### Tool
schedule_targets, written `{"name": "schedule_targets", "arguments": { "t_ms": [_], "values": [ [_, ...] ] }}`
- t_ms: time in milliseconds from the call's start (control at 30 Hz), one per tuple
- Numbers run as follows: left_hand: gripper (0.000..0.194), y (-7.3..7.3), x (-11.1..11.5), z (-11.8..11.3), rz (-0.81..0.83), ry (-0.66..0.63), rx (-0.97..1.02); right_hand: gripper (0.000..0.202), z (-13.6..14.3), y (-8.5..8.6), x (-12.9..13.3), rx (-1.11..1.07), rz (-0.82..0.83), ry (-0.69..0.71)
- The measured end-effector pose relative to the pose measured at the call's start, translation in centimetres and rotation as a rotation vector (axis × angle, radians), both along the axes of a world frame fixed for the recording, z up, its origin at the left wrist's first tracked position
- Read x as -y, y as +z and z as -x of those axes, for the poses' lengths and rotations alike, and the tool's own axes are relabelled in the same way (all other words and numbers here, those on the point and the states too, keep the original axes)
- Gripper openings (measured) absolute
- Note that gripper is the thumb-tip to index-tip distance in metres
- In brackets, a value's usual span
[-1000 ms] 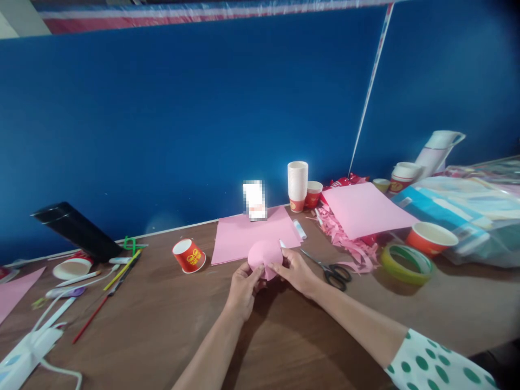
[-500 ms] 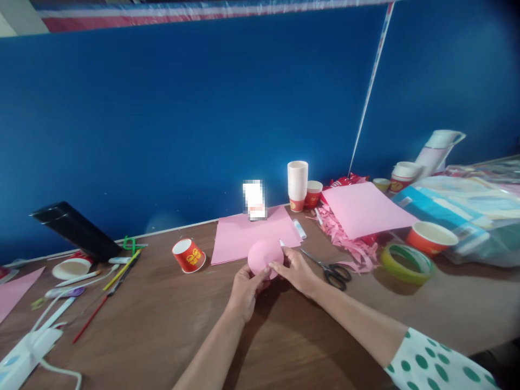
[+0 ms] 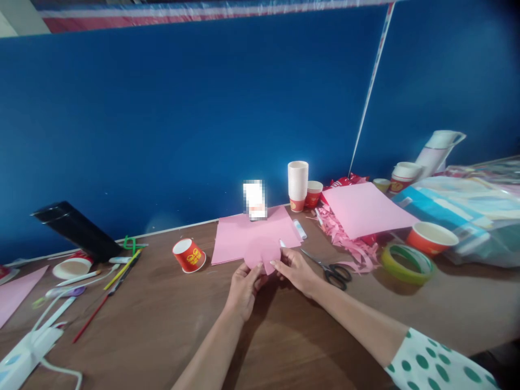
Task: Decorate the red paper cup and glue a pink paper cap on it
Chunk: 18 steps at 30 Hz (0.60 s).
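Note:
Between my two hands is a round pink paper disc [image 3: 262, 252], raised above the table's near side of the pink sheets. My left hand [image 3: 245, 290] pinches its lower left edge between thumb and fingers. At the lower right edge, my right hand [image 3: 294, 271] is closed on the same disc, thumb in front. A line or slit seems to run up from the disc's lower edge. Behind it lie flat pink paper sheets [image 3: 233, 238]. Black-handled scissors [image 3: 335, 273] rest just right of my right hand. A red paper cup [image 3: 189, 255] lies upside down to the left.
A cup stack [image 3: 298, 187], a glue stick [image 3: 299, 229], pink paper shreds [image 3: 341, 230] and a pink sheet [image 3: 369, 208] are right of centre. Farther right are a tape roll [image 3: 407, 265], a bowl-like cup [image 3: 433, 238] and plastic bags. Leftward lie a black bottle [image 3: 77, 230], brushes and a power strip [image 3: 30, 352].
The disc has tilted and shifted slightly left and up in my fingers, and a line at its lower edge now shows. Both hands keep their grip; the table's things stay put.

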<state>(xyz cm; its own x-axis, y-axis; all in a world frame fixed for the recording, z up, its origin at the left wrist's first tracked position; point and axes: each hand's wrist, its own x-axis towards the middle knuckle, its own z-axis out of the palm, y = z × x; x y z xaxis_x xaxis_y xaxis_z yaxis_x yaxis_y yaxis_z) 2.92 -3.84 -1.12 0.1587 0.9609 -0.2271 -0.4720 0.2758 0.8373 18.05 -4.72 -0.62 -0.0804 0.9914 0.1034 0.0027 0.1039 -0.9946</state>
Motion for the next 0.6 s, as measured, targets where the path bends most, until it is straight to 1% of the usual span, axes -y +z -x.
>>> {"name": "schedule_targets", "arguments": {
  "t_ms": [167,367,500,600],
  "values": [
    [0.03,0.24,0.17,-0.02,-0.02,-0.011,-0.006,0.024,-0.01,-0.51,-0.2,-0.038,0.021,-0.006],
    [0.029,0.15,0.11,-0.08,-0.016,0.016,-0.051,0.029,0.06,-0.38,-0.29,-0.089,0.044,0.002],
    [0.036,-0.09,0.13,-0.1,-0.015,0.027,-0.05,0.031,0.1,-0.29,-0.32,-0.107,0.051,-0.001],
    [0.038,0.02,0.19,-0.23,-0.006,0.024,-0.045,0.03,0.06,-0.42,-0.34,-0.102,0.048,0.009]
  ]
}}
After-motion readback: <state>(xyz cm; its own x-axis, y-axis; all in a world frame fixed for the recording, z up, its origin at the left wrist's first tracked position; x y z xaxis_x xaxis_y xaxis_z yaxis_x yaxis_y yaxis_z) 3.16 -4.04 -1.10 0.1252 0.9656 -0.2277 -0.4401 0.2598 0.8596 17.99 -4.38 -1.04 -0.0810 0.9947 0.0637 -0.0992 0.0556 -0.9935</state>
